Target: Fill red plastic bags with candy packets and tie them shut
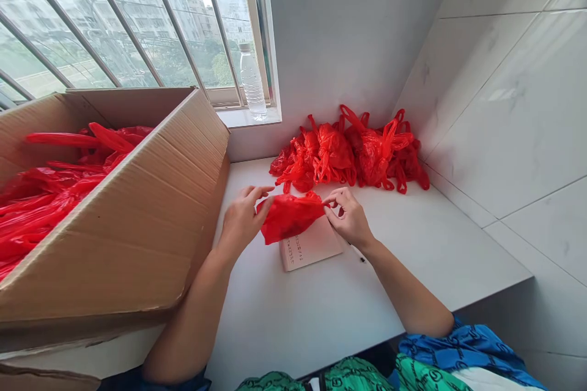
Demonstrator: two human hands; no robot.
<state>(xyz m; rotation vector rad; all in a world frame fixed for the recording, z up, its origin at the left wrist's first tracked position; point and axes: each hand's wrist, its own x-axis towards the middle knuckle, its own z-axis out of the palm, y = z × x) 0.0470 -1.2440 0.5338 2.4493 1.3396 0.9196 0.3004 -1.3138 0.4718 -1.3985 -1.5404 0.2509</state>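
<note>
Red bag (288, 217) was pinched between both hands, left hand (241, 220) and right hand (351, 217) each closed on an edge, held just over a small notebook (312, 247) on the counter (321, 311). Best bet, I figured: keep the plastic taut while folding. Knotted bags (353, 153) sat behind, box (119, 214) of loose ones to my left.
</note>
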